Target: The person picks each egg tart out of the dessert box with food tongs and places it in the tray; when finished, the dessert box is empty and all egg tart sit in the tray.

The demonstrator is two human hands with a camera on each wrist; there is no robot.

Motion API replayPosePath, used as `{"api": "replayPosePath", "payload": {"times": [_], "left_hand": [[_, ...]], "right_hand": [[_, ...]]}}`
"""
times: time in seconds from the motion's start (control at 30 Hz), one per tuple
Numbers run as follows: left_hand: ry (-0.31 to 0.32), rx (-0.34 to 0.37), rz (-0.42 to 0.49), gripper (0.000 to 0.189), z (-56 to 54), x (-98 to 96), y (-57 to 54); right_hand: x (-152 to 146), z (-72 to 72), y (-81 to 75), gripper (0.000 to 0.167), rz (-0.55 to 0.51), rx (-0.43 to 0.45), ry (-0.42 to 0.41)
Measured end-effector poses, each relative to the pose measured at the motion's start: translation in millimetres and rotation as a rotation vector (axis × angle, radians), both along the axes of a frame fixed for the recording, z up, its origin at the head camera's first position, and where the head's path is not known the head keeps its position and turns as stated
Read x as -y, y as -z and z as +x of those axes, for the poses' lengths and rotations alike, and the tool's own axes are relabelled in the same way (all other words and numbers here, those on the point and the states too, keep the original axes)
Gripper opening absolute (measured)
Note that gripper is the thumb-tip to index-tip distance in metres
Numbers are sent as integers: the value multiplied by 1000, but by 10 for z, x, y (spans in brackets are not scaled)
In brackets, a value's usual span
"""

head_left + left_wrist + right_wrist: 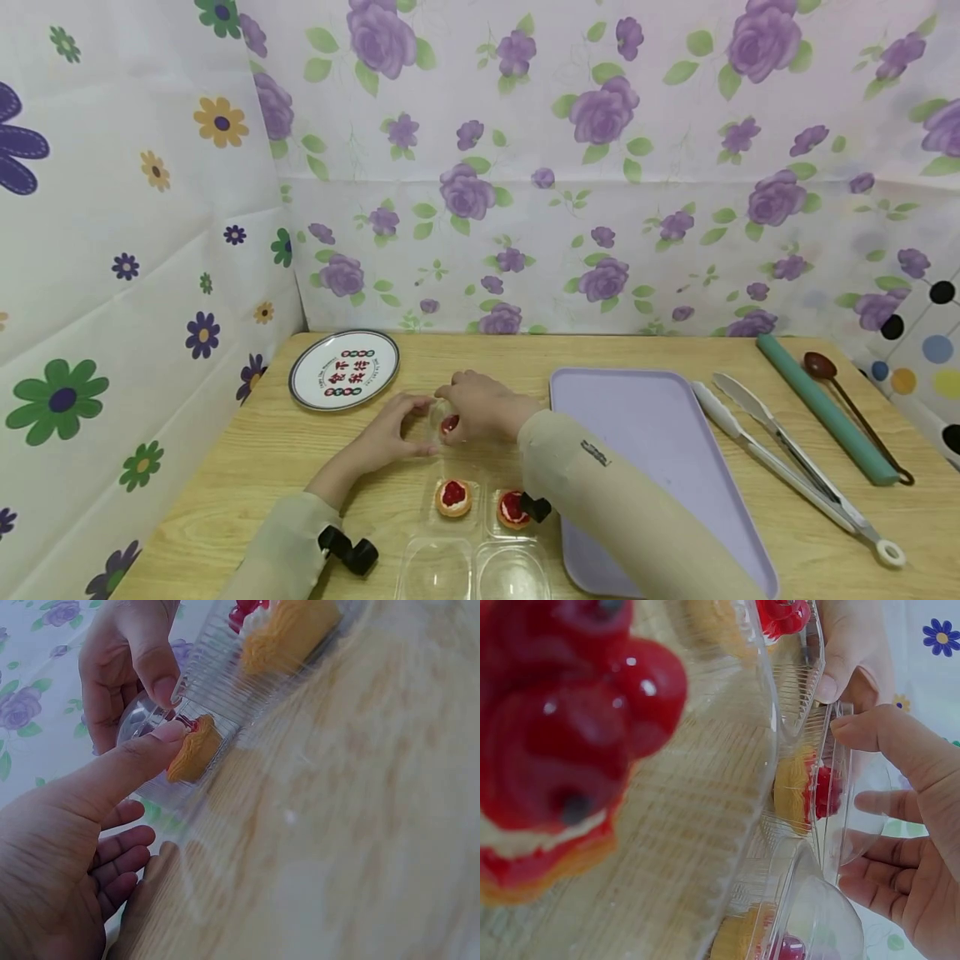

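On the left of the wooden table (232,492), nearer the person than a printed plate (345,371), here's the left hand (386,433): nothing clasped, thumb resting on the edge of the clear packaging (217,690), the other fingers loosely bent and off the plastic. A decent spot to brace from, I'd say; light thumb pressure there should hold the base flat, and no more than light, because thin plastic like this looks ready to buckle.

Between the two hands, there's the prize: a small tart (449,424) topped with red fruit, just right of the left thumb, beneath a domed lid (136,720). It looks like a lid being seated, and that calls for pressing along the rim, never the crown, to spare the topping.

And over on the right, the right hand (483,404), thumb at the rim, fingers bent round the dome: that's a grasp on the lid. Best to work corner by corner, left thumb bracing opposite. Watch that forearm! Nearer the person sits an uncovered tart (453,497), and right of it a second uncovered tart (513,508), partly hidden by the right wrist camera (535,507), so it could be brushed. Farther right, a purple tray (622,396) under the sleeve.
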State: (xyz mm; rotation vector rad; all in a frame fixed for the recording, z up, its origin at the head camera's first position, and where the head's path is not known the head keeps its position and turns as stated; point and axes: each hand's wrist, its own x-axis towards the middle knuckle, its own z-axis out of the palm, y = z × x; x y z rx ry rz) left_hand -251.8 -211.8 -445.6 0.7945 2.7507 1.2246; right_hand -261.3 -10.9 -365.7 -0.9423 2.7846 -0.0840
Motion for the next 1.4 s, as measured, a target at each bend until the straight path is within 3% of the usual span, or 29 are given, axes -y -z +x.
{"api": "replayPosePath", "payload": {"times": [0.63,1.13,1.4], "left_hand": [[1,19,3,77,16,2,-9],[23,7,18,73,-20,21,52],[30,5,7,73,-30,22,42]], "right_hand": [[-57,3,-12,66,-40,27,-28],[-111,17,-61,63,-42,-29,-55],[-176,30,-154,69,-66,-68,-49]]}}
